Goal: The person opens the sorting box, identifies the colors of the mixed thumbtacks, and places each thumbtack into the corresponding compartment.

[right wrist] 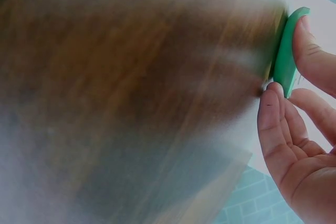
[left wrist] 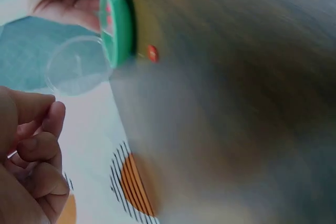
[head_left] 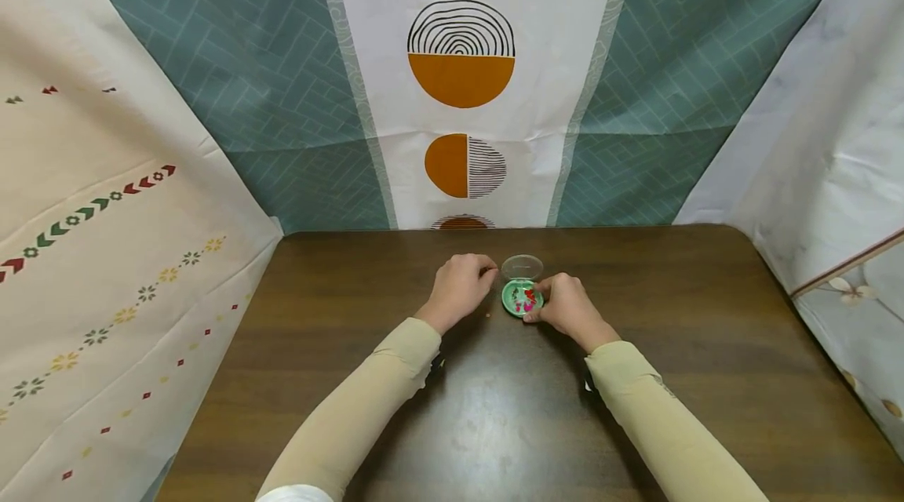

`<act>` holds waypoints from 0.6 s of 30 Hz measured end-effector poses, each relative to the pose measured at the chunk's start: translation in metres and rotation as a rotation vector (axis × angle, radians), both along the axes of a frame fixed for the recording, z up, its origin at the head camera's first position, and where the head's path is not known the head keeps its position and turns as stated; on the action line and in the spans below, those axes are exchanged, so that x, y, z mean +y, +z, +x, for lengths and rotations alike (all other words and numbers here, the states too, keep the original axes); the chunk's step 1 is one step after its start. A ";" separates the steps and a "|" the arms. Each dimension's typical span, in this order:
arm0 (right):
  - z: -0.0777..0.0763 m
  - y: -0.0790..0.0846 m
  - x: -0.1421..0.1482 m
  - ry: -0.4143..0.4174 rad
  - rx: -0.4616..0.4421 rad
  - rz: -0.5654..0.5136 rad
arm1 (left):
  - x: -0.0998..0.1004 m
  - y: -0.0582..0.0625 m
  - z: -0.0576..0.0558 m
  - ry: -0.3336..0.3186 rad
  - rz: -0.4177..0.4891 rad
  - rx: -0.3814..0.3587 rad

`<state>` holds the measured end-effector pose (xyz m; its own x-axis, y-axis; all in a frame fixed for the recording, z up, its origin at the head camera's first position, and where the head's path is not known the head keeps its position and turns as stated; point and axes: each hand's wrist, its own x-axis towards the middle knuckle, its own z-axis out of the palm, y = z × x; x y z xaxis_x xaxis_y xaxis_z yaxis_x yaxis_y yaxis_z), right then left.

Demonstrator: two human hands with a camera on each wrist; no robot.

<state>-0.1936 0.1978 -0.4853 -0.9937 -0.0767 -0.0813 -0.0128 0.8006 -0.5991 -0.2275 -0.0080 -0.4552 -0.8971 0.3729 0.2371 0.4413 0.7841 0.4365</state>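
Observation:
A small round green case (head_left: 512, 311) lies on the table with its clear hinged lid (head_left: 522, 267) raised. Inside are several tiny red, pink and green pieces (head_left: 528, 306). My right hand (head_left: 570, 311) grips the case at its right side, thumb at the near rim; the right wrist view shows the thumb along the green edge (right wrist: 286, 56). To the left of the lid is my left hand (head_left: 457, 290), fingers curled and thumb and index tips together, no object showing between them. One tiny red piece (left wrist: 153, 53) sits on the table outside the case.
The brown wooden table (head_left: 339, 314) ends at a patterned curtain (head_left: 466, 118) behind the case. Cream cloth (head_left: 127, 251) hangs along the left side and white cloth (head_left: 819, 172) along the right.

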 end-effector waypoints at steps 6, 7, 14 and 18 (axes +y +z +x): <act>0.000 0.002 -0.001 0.002 -0.010 -0.002 | -0.022 -0.007 0.006 0.009 -0.039 -0.078; 0.000 0.002 -0.001 0.000 -0.012 -0.001 | -0.025 -0.008 0.007 0.005 -0.052 -0.097; 0.001 0.002 -0.002 -0.004 -0.023 -0.004 | -0.032 -0.019 0.013 -0.109 -0.137 -0.188; 0.002 0.002 -0.003 -0.010 -0.023 -0.002 | -0.031 -0.023 0.016 -0.180 -0.180 -0.207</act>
